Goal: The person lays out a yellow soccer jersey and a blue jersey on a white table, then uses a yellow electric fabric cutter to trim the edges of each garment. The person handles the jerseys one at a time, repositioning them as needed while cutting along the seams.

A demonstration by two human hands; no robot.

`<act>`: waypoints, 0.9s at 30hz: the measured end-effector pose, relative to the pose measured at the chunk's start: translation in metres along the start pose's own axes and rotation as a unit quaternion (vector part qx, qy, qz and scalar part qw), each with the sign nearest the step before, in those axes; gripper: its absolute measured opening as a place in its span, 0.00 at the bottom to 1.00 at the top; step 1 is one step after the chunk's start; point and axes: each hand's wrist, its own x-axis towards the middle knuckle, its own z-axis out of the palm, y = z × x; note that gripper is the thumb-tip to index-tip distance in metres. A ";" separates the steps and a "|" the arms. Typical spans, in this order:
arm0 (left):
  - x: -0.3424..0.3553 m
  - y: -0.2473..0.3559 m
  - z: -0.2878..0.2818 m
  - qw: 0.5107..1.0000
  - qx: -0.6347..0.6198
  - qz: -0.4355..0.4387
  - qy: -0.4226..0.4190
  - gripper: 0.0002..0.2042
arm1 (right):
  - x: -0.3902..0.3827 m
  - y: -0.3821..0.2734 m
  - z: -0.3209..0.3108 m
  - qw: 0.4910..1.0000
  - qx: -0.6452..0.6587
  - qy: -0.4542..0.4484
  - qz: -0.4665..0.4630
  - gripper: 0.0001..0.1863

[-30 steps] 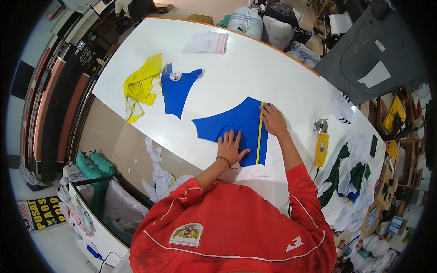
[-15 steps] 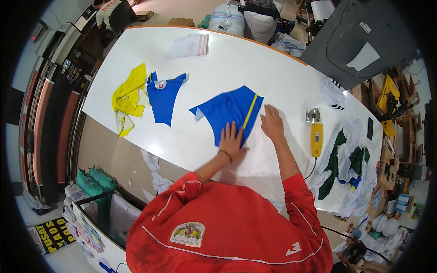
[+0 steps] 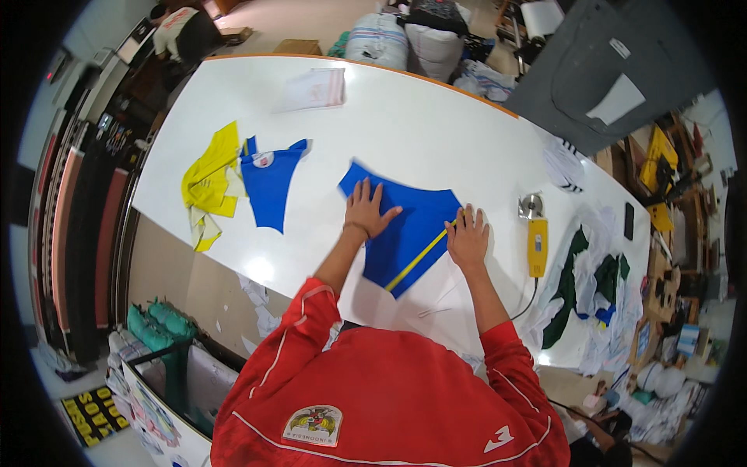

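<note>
A blue fabric piece with a yellow stripe (image 3: pixel 407 241) lies flat on the white table (image 3: pixel 233 86) before me. My left hand (image 3: pixel 369 208) rests on its upper left part, fingers spread. My right hand (image 3: pixel 468 237) lies on its right edge beside the end of the stripe, fingers stretched out. To the left are another blue fabric piece (image 3: pixel 271 191) with a white round patch and a yellow fabric piece (image 3: pixel 212 171), the two side by side. Right of my right hand lies a yellow handheld rotary cutter (image 3: pixel 537 245) with a round metal blade head.
A folded translucent plastic bag (image 3: pixel 315 89) lies at the table's far side. White and green cloth (image 3: pixel 576 288), a striped white cloth (image 3: pixel 562 165) and a black phone (image 3: pixel 629 222) are at the right. Stuffed sacks (image 3: pixel 377 43) stand beyond; a person (image 3: pixel 183 35) sits far left.
The striped blue piece has been turned clockwise, its stripe now slanting toward me. My left hand has moved up and left; my right hand has come down onto the cloth's edge.
</note>
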 end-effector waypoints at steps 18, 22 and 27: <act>-0.109 0.020 0.051 0.982 0.016 0.190 0.002 0.41 | -0.311 0.021 -0.060 0.977 0.181 -0.100 -0.059 0.14; -0.120 -0.023 0.026 0.985 -0.030 0.146 0.090 0.37 | -0.333 0.035 -0.092 0.942 0.158 -0.260 0.141 0.12; -0.089 -0.126 0.003 0.937 0.057 -0.161 0.305 0.35 | -0.236 0.026 -0.071 0.961 0.261 0.005 0.094 0.12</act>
